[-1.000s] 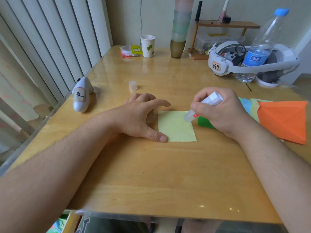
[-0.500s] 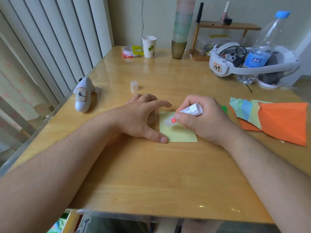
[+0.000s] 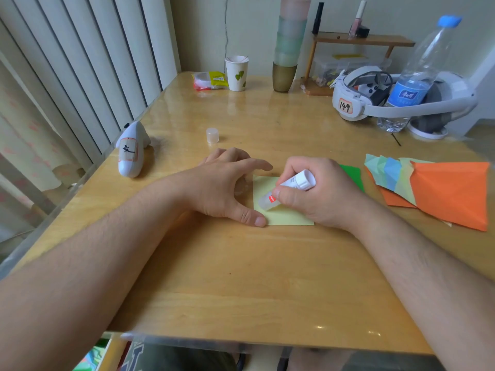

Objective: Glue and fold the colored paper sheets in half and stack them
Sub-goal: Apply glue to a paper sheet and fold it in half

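I note: paper cup [image 3: 236, 73], water bottle [image 3: 417, 76], headset [image 3: 375, 100] at table [image 3: 241, 277] far edge; white controller [image 3: 131, 151] near left edge.

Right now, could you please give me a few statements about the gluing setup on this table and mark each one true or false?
1. The right hand grips the glue stick with its tip down on the pale yellow sheet. True.
2. The left hand is lifting the orange sheet. False: it rests at the left edge of the pale yellow sheet, thumb at its near corner; the orange sheet lies untouched to the right.
3. The glue cap stands on the table, beyond the left hand. True.
4. The water bottle lies on its side. False: it stands upright beside the white headset.
5. The cap is on the glue stick. False: it is off.
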